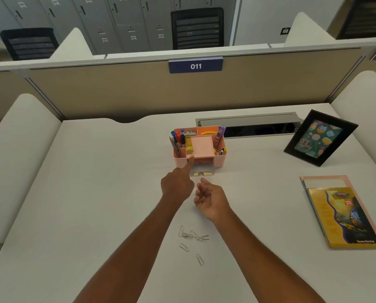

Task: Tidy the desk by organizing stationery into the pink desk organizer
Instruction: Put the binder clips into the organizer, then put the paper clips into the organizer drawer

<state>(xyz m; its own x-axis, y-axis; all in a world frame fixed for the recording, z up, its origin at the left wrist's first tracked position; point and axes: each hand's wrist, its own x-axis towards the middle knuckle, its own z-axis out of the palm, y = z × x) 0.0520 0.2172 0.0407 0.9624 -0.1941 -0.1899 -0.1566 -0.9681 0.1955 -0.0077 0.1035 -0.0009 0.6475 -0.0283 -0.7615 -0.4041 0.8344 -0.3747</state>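
The pink desk organizer (pixel 221 157) stands mid-desk with pens, markers, a yellow glue stick and other stationery in its compartments. My left hand (pixel 177 185) reaches to it, its straight index finger touching the front rim by the glue stick, its other fingers curled. Just right of it and nearer to me, my right hand (pixel 211 199) hovers palm up with loosely curled fingers; nothing shows in it. A small clear piece with something gold in it (pixel 201 173) lies at the organizer's front foot. Several silver paper clips (pixel 193 236) lie scattered on the desk between my forearms.
A stack of notebooks (pixel 344 213) lies at the right. A black picture frame (pixel 320 137) leans behind it. An open cable tray (pixel 255 125) runs behind the organizer, and a beige partition closes the desk's far side.
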